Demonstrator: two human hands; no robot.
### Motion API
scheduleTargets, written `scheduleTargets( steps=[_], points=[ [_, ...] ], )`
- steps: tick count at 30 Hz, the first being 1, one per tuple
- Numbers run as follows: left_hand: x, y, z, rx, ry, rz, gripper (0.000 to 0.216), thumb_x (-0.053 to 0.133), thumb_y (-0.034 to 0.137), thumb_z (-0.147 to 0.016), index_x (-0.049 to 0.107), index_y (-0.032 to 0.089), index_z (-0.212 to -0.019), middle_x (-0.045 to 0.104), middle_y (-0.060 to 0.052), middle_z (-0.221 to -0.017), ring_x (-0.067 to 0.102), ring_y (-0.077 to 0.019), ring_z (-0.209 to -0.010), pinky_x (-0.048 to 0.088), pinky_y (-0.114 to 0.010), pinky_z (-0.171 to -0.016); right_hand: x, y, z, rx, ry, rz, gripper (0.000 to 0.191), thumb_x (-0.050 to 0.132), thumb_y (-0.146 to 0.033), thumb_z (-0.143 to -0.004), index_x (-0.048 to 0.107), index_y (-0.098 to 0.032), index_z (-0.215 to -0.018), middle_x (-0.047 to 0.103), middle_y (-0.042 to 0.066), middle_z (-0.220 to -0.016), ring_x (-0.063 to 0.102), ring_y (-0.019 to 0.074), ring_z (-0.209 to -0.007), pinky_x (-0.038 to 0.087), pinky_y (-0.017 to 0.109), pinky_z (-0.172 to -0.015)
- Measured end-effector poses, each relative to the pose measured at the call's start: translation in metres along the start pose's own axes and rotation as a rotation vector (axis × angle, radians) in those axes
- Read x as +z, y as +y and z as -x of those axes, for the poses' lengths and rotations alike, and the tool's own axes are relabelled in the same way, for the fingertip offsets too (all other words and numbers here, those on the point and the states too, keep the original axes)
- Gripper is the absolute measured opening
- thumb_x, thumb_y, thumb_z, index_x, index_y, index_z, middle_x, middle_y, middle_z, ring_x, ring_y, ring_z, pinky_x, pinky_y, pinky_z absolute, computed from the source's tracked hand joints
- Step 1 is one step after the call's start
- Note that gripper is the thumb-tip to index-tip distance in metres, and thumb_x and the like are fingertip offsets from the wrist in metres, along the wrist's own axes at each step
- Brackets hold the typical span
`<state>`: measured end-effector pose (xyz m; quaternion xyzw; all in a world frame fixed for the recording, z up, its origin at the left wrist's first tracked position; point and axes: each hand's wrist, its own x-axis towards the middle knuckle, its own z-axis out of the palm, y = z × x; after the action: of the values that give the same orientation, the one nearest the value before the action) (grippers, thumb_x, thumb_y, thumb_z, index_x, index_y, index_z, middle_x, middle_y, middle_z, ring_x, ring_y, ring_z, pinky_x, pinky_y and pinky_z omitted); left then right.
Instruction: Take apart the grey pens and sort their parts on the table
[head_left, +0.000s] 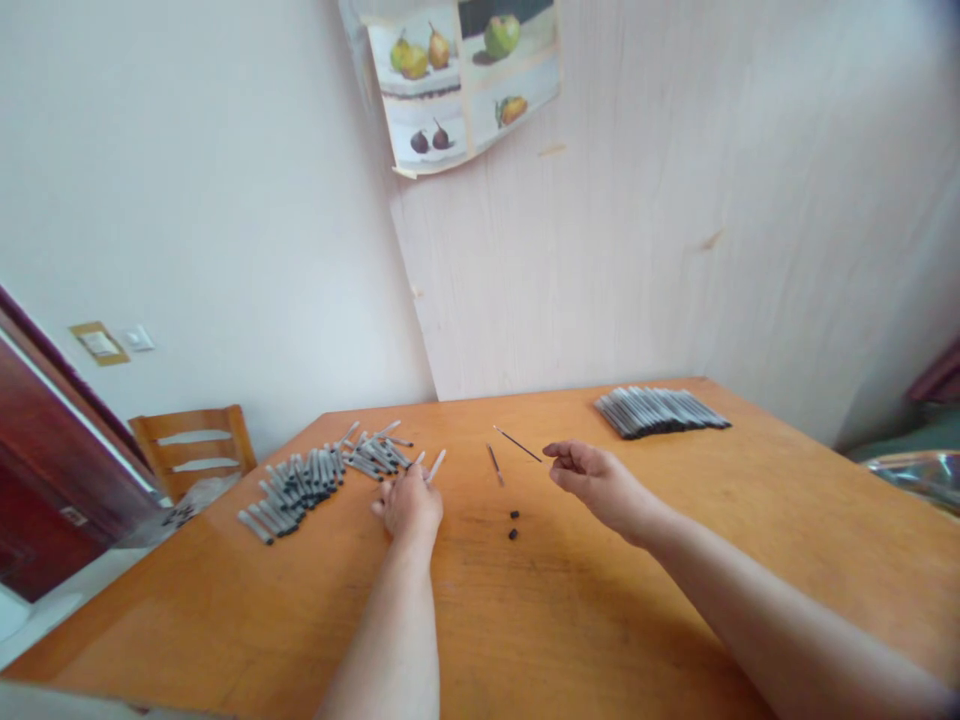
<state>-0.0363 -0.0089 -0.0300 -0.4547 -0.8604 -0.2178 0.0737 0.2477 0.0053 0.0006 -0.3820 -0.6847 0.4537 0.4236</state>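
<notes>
My left hand (409, 502) is closed low over the table, fingers curled round two whitish pen barrels; the upper end of one barrel (436, 465) sticks out past the fingertips. My right hand (589, 475) hovers over the middle with thumb and fingers apart. Just off its fingertips is a thin dark ink refill (519, 444), with a small gap seeming to part them. A second refill (495, 464) lies between the hands. Nearer me sit two small black pen caps, one cap (514, 515) behind the other cap (513, 535).
Left of my left hand spreads a loose heap of capped pens (300, 482). A neat row of pens (660, 410) lies at the far right of the wooden table (570, 620). A wooden chair (196, 440) stands beyond the left edge; fruit pictures (465, 80) hang on the wall.
</notes>
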Motion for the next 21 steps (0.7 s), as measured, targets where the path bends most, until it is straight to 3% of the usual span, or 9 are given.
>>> scheduleTargets(
  steps=[5,9,16,21],
  points=[
    [0.004,0.000,-0.003,0.054,0.015,0.022,0.036,0.046,0.016,-0.080,0.061,0.017,-0.112,0.062,-0.017,-0.107,0.054,-0.0321,-0.105,0.040,-0.043,-0.086,0.005,-0.001,0.006,0.056,-0.028,-0.129,0.029,0.056,-0.032,-0.078,0.060,-0.018,-0.103,0.057,0.001,-0.080,0.047,0.0137,-0.071,0.037,0.028,-0.065],
    [0.007,-0.003,-0.009,0.114,0.066,0.206,0.044,0.044,0.009,-0.079,0.059,0.014,-0.120,0.059,-0.018,-0.107,0.059,-0.0260,-0.099,0.042,-0.035,-0.087,0.006,-0.004,0.008,0.057,0.000,-0.175,0.023,0.056,-0.029,-0.077,0.060,-0.018,-0.097,0.055,0.000,-0.076,0.044,0.0127,-0.068,0.034,0.027,-0.062],
    [0.002,-0.003,-0.014,0.223,0.193,0.704,0.030,0.048,0.012,-0.076,0.069,0.019,-0.095,0.067,-0.009,-0.100,0.059,-0.0228,-0.100,0.041,-0.034,-0.093,0.006,-0.002,0.006,0.058,0.034,-0.219,0.019,0.057,-0.029,-0.076,0.060,-0.018,-0.092,0.053,-0.001,-0.071,0.045,0.0115,-0.064,0.033,0.026,-0.059],
    [0.000,0.007,-0.008,0.085,0.148,1.117,0.022,0.055,0.023,-0.076,0.069,0.021,-0.094,0.068,-0.004,-0.100,0.058,-0.0192,-0.099,0.040,-0.030,-0.088,0.007,0.004,0.005,0.057,0.078,-0.260,0.019,0.052,-0.025,-0.077,0.058,-0.018,-0.093,0.054,-0.001,-0.071,0.045,0.0099,-0.059,0.032,0.024,-0.054]
  ],
)
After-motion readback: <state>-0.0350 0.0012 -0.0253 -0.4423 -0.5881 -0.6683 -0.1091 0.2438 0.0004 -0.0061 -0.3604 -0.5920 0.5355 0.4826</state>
